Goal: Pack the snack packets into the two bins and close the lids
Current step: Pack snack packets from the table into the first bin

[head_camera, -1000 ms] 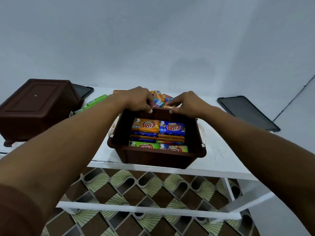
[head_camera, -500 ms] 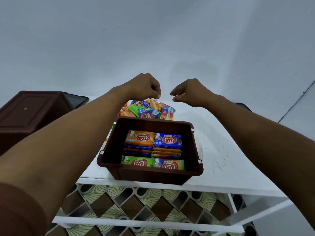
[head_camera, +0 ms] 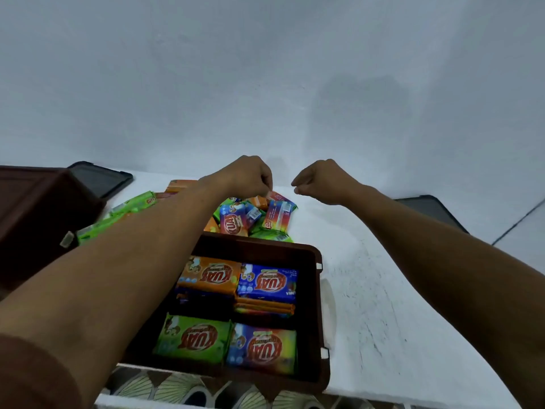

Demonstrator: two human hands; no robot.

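An open brown bin (head_camera: 320, 262) sits at the table's front edge with snack packets (head_camera: 267, 281) stacked flat in rows inside. Just beyond its far rim lies a loose pile of packets (head_camera: 236, 221). My left hand (head_camera: 246, 175) hovers over the back of that pile, its curled fingertips pinching the corner of a red-orange packet (head_camera: 278, 197). To its right and level with it, my right hand (head_camera: 321, 181) is curled with nothing in it. A second brown bin (head_camera: 35, 208) stands at the far left, lid on.
Green packets (head_camera: 129, 206) lie between the left bin and my left forearm. One dark flat lid (head_camera: 100, 178) rests behind the left bin, another (head_camera: 427, 208) at the right by the wall. The white table (head_camera: 383, 320) ends just in front of the open bin.
Both hands let go of the open bin's far rim, rose, and moved beyond it. The left hand has now come down onto the loose pile. My view has moved closer.
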